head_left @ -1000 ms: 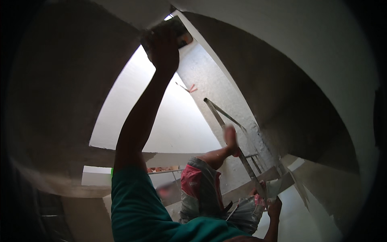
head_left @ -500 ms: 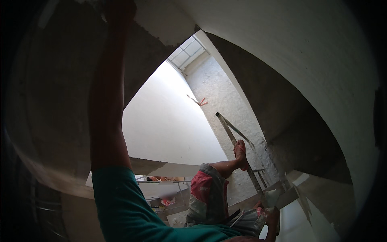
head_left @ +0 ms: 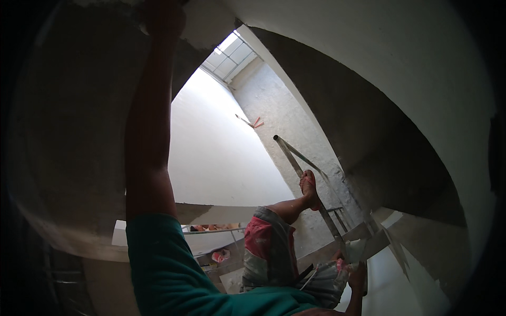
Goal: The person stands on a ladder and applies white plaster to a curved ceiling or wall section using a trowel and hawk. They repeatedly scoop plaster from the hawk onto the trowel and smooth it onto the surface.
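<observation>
My left arm, in a green sleeve (head_left: 163,253), reaches straight up to a dark surface partly coated in white. At its end my left hand (head_left: 163,21) is in deep shadow, its fingers closed against that surface. A pale edge shows beside the fist, but what it grips I cannot make out. Low on the right, my right hand (head_left: 358,272) is bent in and closed near my knee, beside a whitish flat piece (head_left: 356,249). A dark, rod-like end shows by the wrist; what the hand holds is unclear. My sandalled foot (head_left: 309,189) rests on a metal pole (head_left: 291,158).
Thinner bars (head_left: 337,213) join the pole beside a rough grey wall (head_left: 274,105). A smooth white wall (head_left: 221,142) rises beyond an opening, with a metal grid (head_left: 229,57) at its top. Further down lies a railing (head_left: 216,230) with a pinkish item (head_left: 221,256) below.
My view has shifted slightly, so the walls and pole sit further up and left. The left hand stays raised at the whitened surface, a little to the right in the picture.
</observation>
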A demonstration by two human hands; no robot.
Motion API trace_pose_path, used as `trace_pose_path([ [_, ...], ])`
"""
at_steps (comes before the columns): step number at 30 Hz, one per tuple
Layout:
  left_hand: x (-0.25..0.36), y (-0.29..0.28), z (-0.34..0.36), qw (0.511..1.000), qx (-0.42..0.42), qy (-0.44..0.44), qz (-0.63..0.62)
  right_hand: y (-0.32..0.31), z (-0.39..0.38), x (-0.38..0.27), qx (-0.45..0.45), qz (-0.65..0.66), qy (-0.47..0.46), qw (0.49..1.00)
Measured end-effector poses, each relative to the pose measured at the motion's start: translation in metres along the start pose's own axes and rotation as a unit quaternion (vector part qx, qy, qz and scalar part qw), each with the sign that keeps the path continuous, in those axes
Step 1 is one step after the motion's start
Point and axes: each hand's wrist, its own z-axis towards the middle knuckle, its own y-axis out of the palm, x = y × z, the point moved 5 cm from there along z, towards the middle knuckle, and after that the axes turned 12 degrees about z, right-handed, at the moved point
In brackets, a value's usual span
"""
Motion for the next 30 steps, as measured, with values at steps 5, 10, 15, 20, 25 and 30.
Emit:
trace_pose_path([
  [5,0.052,0.058,-0.08,0.995,0.043,0.08,0.029,-0.022,0.007,-0.048,-0.145,0.1,0.062,0.983],
  [10,0.113,0.018,-0.154,0.997,0.032,0.039,-0.057,-0.028,-0.001,-0.031,-0.107,0.149,0.006,0.983],
  [15,0.117,0.009,-0.196,0.995,-0.053,0.061,-0.057,-0.043,-0.01,-0.039,-0.094,0.141,0.048,0.984],
  [20,0.076,-0.057,-0.27,0.919,-0.123,-0.041,-0.374,-0.045,-0.013,-0.033,-0.05,0.093,0.004,0.994],
  [25,0.057,-0.153,-0.42,0.451,-0.417,-0.34,-0.712,-0.081,-0.013,-0.121,-0.034,0.101,-0.114,0.988],
  [30,0.042,-0.25,-0.49,0.018,-0.414,-0.535,-0.737,-0.1,-0.012,-0.176,-0.02,-0.011,-0.182,0.983],
])
